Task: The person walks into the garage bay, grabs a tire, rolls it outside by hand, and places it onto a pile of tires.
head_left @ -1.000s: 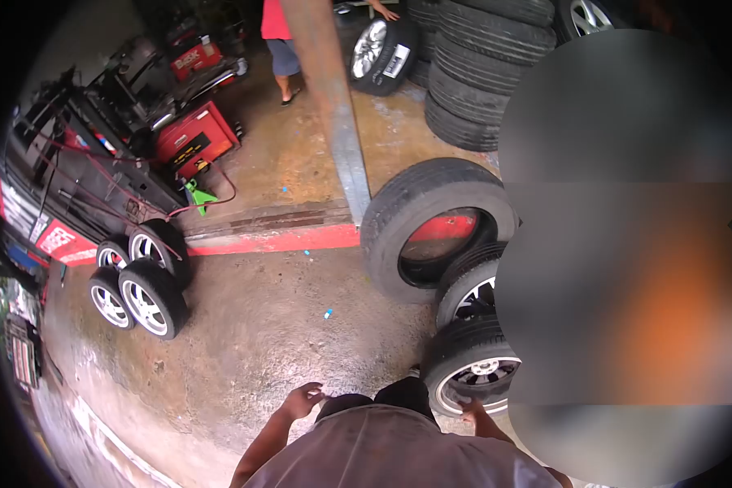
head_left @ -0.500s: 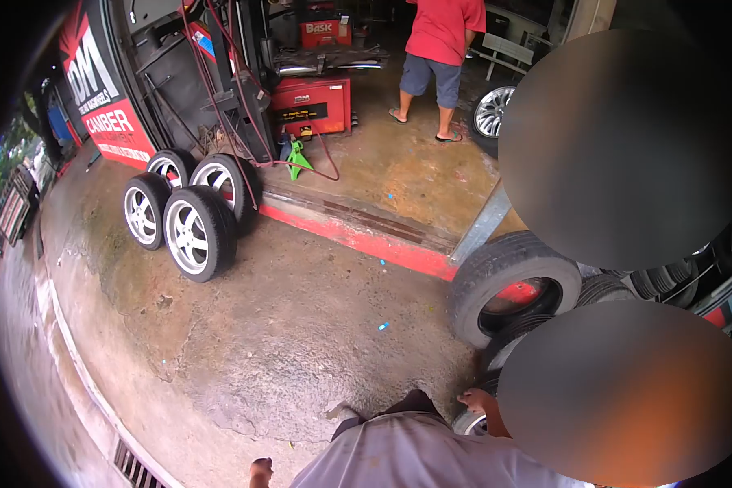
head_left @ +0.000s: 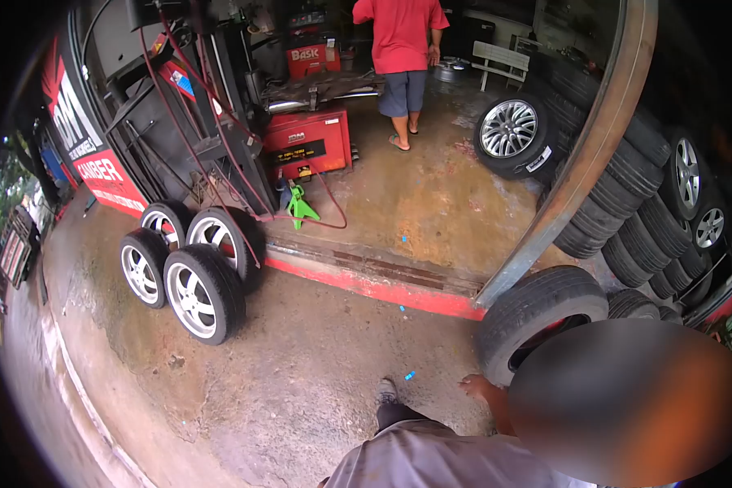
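My right hand (head_left: 475, 385) hangs in front of my body, its fingers apart and holding nothing. Just beyond it, nearest to the hand, a large bare tire (head_left: 504, 333) leans at the foot of a post; a gap seems to separate the two. A blurred patch hides part of the tire and of my arm. My left hand is out of view. Below me, my grey shirt (head_left: 423, 459) and one shoe (head_left: 388, 390) show on the wet concrete.
Several wheels (head_left: 193, 297) stand at the left by a red-edged sill (head_left: 366, 285). Inside are a green jack stand (head_left: 301, 207), a red machine (head_left: 309, 142) with hoses, and a person in a red shirt (head_left: 403, 37). A slanting post (head_left: 581, 163) and stacked tires (head_left: 626, 220) line the right.
The view has shifted forward and turned; the wheels and sill sit lower and larger. My left hand has left the view. The person in red has walked farther inside. My right hand has risen slightly.
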`<state>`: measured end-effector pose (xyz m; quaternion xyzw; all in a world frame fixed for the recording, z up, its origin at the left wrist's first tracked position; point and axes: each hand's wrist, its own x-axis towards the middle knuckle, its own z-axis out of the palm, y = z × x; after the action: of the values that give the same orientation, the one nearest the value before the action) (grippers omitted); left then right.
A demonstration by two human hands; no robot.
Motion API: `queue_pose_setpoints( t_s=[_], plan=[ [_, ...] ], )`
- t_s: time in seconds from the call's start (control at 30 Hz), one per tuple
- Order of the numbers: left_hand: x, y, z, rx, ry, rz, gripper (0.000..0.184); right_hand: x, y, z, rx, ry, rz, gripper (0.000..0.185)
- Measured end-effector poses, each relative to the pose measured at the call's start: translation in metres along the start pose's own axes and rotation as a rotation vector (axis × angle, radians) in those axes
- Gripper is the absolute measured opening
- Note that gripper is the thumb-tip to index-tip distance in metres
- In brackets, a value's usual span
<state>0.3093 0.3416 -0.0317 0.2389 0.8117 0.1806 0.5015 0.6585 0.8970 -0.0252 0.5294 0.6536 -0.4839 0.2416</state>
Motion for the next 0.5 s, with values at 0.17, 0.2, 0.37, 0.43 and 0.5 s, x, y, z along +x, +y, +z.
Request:
queue_pose_setpoints(
  t_s=[0.17,0.2,0.37,0.43,0.5],
  plan=[
    [0.076,0.072,-0.116,0.360,0.179,0.388,0.029,0.095,-0.130,-0.028,-0.108,0.074,-0.220,0.056],
    [0.093,0.089,-0.143,0.463,0.249,0.502,0.029,0.106,-0.155,-0.032,-0.193,0.137,-0.298,0.057],
    [0.175,0.198,-0.224,-0.379,0.201,-0.091,0.024,0.118,-0.297,-0.077,-0.156,0.171,-0.478,0.060],
    [0.212,0.224,-0.251,-0.326,0.062,-0.029,0.023,0.125,-0.328,-0.100,0.067,0.135,-0.535,0.062],
    [0.255,0.238,-0.264,-0.228,0.023,0.115,0.022,0.145,-0.326,-0.124,0.134,0.194,-0.524,0.062]
  ],
)
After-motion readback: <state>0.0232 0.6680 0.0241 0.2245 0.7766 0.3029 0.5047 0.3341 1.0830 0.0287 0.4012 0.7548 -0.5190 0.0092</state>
